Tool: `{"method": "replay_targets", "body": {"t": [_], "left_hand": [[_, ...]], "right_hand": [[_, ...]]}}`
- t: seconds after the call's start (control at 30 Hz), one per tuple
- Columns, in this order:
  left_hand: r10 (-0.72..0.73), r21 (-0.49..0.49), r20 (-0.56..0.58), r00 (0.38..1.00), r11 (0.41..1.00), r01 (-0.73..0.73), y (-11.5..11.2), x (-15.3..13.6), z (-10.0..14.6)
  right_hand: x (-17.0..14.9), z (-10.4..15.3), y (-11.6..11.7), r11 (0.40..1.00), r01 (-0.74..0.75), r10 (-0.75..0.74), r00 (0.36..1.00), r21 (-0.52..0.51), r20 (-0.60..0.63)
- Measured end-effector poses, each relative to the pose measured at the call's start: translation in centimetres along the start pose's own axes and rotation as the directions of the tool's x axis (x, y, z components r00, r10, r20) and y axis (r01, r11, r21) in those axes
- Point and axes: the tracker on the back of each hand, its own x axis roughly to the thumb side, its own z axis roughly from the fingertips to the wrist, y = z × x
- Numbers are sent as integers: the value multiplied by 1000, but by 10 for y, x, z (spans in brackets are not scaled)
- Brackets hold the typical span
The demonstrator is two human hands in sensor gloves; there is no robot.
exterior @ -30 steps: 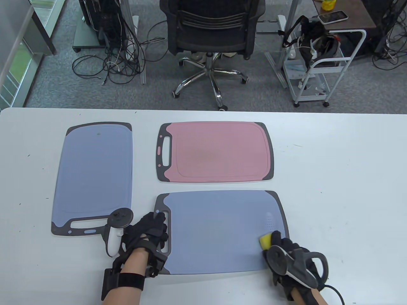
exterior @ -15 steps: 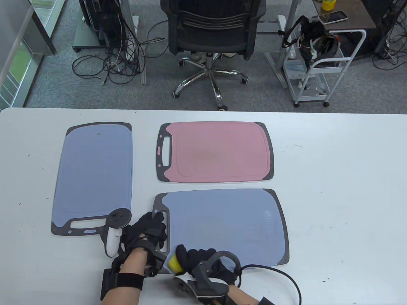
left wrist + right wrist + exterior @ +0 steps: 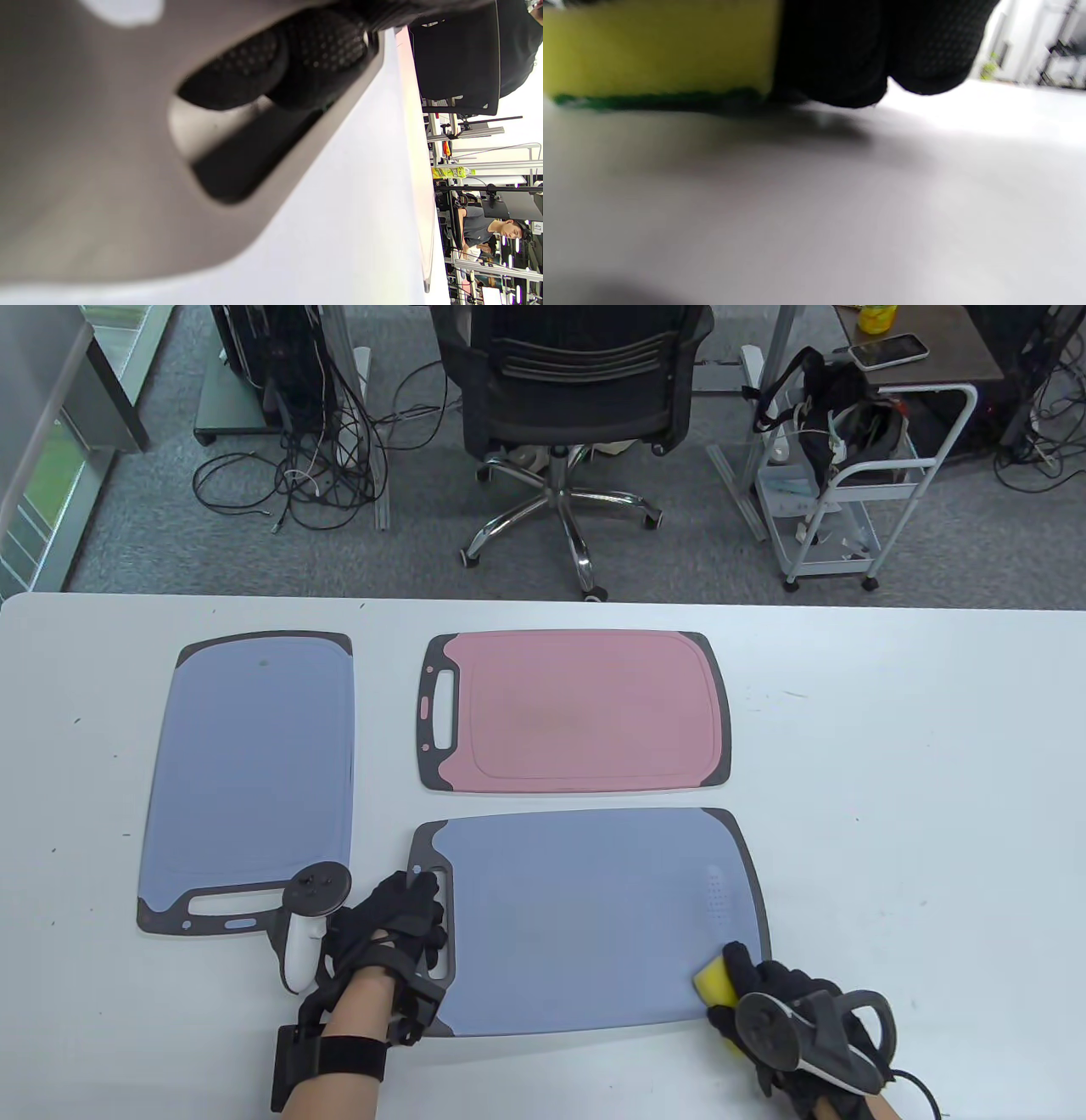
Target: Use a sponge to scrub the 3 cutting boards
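Note:
Three cutting boards lie on the white table [image 3: 916, 814]. The near blue board [image 3: 585, 925] is in front of me, a pink board [image 3: 577, 712] lies behind it, and a second blue board [image 3: 250, 763] lies at the left. My right hand [image 3: 764, 993] grips a yellow sponge [image 3: 715, 980] and presses it on the near board's front right corner. In the right wrist view the sponge [image 3: 657, 46] sits green side down on the board [image 3: 797, 203]. My left hand [image 3: 407, 925] holds the near board's handle, its fingertips [image 3: 322, 46] curled at the handle slot [image 3: 237, 169].
An office chair [image 3: 568, 407] stands beyond the table's far edge, with a white cart [image 3: 857, 492] to its right and cables on the floor. The table's right side is bare white surface.
My right hand swept the sponge from the board's right corner to its front left edge, then back to the front right corner. The left hand stayed on the handle.

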Motion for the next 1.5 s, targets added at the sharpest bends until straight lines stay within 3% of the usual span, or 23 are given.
{"method": "replay_targets", "body": {"t": [0.13,0.27,0.4,0.43,0.47,0.53,0.6,0.63,0.73,0.83,0.97,1.0,1.03,1.1,1.2,1.3,1.5], "left_hand": [[42,-26,-9,999,999,-42,2,-2,-1],[181,-210,-63,981,959,-191,3,-5,-5],[282,-236,173,944,942,-238,8,15,6],[250,-224,214,944,953,-202,8,20,11],[206,-207,325,923,968,-144,11,31,18],[101,-135,522,847,990,-35,16,52,36],[-8,-29,687,726,999,39,22,71,58],[-91,73,771,630,996,55,24,80,73],[-280,300,844,457,953,30,27,91,101],[-383,338,835,395,923,183,37,91,110],[-527,304,767,366,801,516,29,71,111],[-570,331,758,318,755,566,23,64,110],[-662,431,720,209,663,612,17,55,113],[-708,513,698,106,598,616,12,49,114],[-741,595,671,18,554,582,2,48,115],[-806,726,567,-173,388,568,-13,48,112],[-862,790,432,-266,219,572,-34,48,100]], "right_hand": [[-27,-3,-4,999,14,-11,994,29,-113],[-50,-9,-10,999,37,-38,982,-10,-187],[-77,-11,-16,983,145,-171,945,-111,-280],[-82,-11,-17,978,166,-197,935,-126,-295],[-87,-10,-18,972,187,-223,925,-144,-307],[-94,-8,-21,959,220,-267,908,-176,-322],[-97,-7,-25,948,241,-298,899,-208,-321],[-98,-6,-27,940,252,-317,893,-230,-318],[-96,-6,-30,928,258,-335,894,-268,-298],[-100,-5,-29,937,227,-305,902,-265,-305],[-103,-5,-27,919,285,-365,876,-272,-315],[-102,-5,-27,924,271,-352,879,-270,-323],[-102,-5,-26,924,271,-352,877,-268,-326],[-99,-5,-23,922,285,-363,871,-261,-331],[-93,-9,-20,939,260,-326,883,-226,-339],[-91,-9,-20,943,242,-311,886,-229,-344],[-94,-4,-20,940,228,-311,880,-253,-360]]}}
